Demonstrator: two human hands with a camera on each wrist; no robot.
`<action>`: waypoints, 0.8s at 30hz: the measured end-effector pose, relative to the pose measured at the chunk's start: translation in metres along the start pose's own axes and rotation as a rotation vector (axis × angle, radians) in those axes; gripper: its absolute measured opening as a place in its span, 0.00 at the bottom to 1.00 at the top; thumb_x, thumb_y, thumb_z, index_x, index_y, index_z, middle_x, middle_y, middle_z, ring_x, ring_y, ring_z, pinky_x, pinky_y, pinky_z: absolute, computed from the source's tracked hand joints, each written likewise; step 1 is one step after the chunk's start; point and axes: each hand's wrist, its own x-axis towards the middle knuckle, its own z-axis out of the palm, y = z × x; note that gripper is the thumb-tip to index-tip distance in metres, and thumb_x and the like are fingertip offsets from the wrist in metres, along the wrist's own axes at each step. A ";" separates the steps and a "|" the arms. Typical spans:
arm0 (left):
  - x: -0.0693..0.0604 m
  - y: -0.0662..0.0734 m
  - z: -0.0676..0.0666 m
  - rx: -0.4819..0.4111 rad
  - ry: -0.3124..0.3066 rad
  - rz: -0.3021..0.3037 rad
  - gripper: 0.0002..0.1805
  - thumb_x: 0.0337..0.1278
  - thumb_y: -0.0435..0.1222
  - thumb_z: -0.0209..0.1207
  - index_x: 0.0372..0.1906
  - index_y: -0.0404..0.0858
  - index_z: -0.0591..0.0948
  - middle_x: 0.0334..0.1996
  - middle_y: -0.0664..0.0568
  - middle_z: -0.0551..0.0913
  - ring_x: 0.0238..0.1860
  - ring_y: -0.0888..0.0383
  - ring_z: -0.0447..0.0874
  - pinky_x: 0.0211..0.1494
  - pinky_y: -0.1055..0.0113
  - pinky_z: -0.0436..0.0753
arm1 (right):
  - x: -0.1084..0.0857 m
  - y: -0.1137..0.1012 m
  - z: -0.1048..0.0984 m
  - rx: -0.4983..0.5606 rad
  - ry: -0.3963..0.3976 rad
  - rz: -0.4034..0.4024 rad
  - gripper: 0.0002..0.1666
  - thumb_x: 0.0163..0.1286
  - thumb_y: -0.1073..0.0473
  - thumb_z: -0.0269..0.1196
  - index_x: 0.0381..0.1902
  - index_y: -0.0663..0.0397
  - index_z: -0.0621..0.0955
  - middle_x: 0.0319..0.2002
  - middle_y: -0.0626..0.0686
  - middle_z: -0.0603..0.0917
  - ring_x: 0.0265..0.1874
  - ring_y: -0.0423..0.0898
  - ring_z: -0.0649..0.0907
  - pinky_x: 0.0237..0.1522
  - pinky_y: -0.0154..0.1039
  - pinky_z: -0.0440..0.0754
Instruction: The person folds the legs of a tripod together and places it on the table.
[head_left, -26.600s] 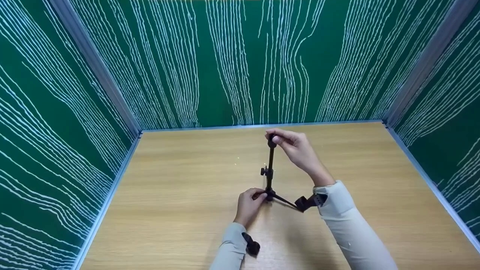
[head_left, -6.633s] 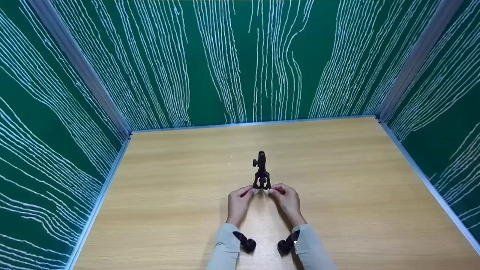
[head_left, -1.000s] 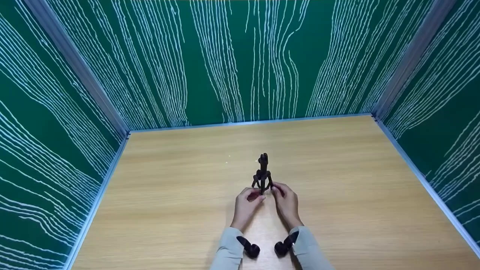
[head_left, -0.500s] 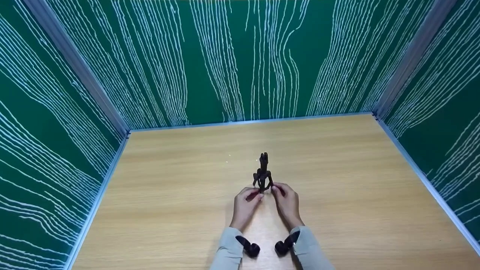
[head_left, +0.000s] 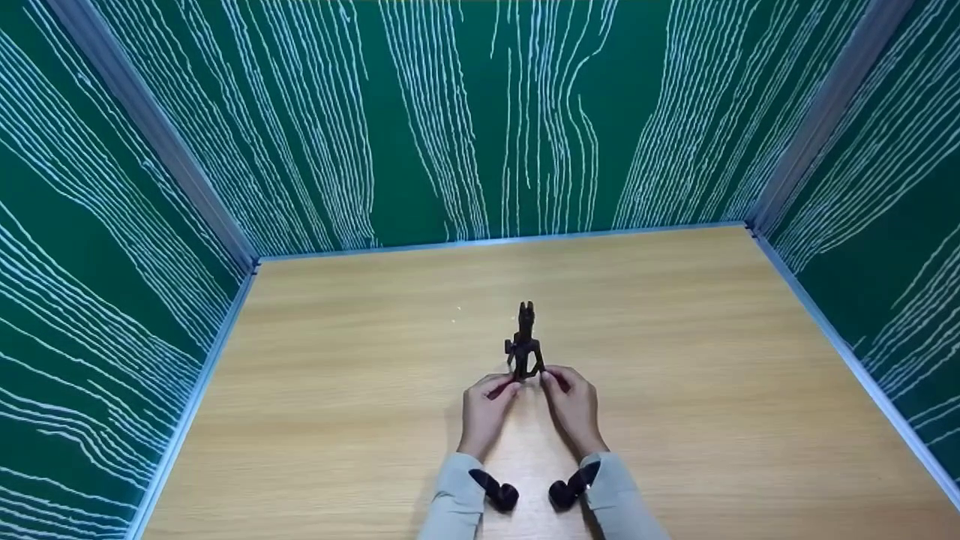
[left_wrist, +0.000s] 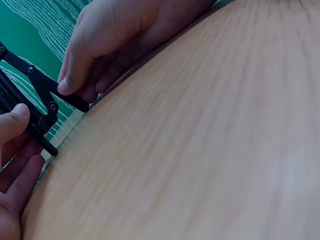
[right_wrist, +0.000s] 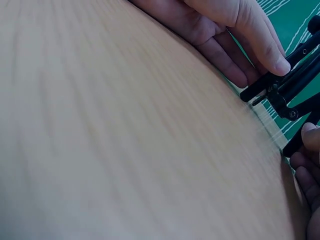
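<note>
A black folding stand with hinged legs (head_left: 526, 337) stands over the middle of the table in the head view, its upper part pointing away from the person. The left hand (head_left: 486, 409) pinches the lower end of a leg on the left side between thumb and fingers. On the other side, the right hand (head_left: 574, 405) pinches another leg. The left wrist view shows the left hand (left_wrist: 17, 165) with its thumb on the dark stand (left_wrist: 42, 90). In the right wrist view the right hand (right_wrist: 307, 170) holds a leg of the stand (right_wrist: 300, 107) at the frame's edge.
Around the wooden table (head_left: 360, 420) rise green panels (head_left: 409, 180) with wavy white lines, joined by grey corner posts (head_left: 176, 142). Small white specks lie left of the stand. Black wrist mounts (head_left: 501, 495) sit on both sleeves.
The left hand has shifted slightly left with its leg, and that side of the stand has turned a little. The right hand has hardly moved.
</note>
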 end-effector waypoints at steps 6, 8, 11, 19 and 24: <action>0.003 -0.011 -0.001 0.026 0.016 0.020 0.10 0.53 0.34 0.67 0.41 0.35 0.87 0.37 0.46 0.88 0.36 0.62 0.85 0.42 0.73 0.85 | -0.002 0.000 0.001 -0.031 0.023 -0.040 0.06 0.62 0.63 0.67 0.37 0.57 0.87 0.34 0.52 0.89 0.32 0.44 0.85 0.37 0.35 0.81; 0.003 -0.011 -0.002 0.028 0.017 0.021 0.11 0.53 0.34 0.66 0.41 0.35 0.87 0.38 0.46 0.88 0.36 0.62 0.85 0.41 0.73 0.85 | -0.002 0.001 0.001 -0.042 0.037 -0.055 0.06 0.61 0.63 0.67 0.37 0.57 0.87 0.34 0.52 0.89 0.31 0.44 0.85 0.36 0.35 0.81; 0.003 -0.011 -0.003 0.024 0.016 0.013 0.10 0.54 0.34 0.66 0.41 0.35 0.87 0.38 0.47 0.88 0.35 0.62 0.85 0.41 0.73 0.85 | -0.003 0.001 0.002 -0.060 0.054 -0.081 0.05 0.60 0.63 0.68 0.36 0.56 0.87 0.33 0.52 0.89 0.30 0.44 0.85 0.35 0.36 0.81; 0.003 -0.010 -0.002 0.052 0.031 0.011 0.10 0.53 0.35 0.66 0.41 0.36 0.87 0.40 0.47 0.88 0.43 0.57 0.86 0.46 0.73 0.84 | -0.003 0.002 0.002 -0.081 0.077 -0.113 0.05 0.59 0.63 0.69 0.34 0.56 0.88 0.32 0.52 0.89 0.30 0.48 0.86 0.35 0.39 0.82; 0.003 -0.010 -0.001 0.062 0.043 0.015 0.11 0.53 0.35 0.67 0.41 0.36 0.87 0.40 0.46 0.88 0.43 0.55 0.87 0.46 0.72 0.84 | -0.003 0.002 0.002 -0.093 0.082 -0.114 0.05 0.59 0.62 0.70 0.34 0.55 0.88 0.32 0.52 0.89 0.30 0.48 0.86 0.36 0.40 0.83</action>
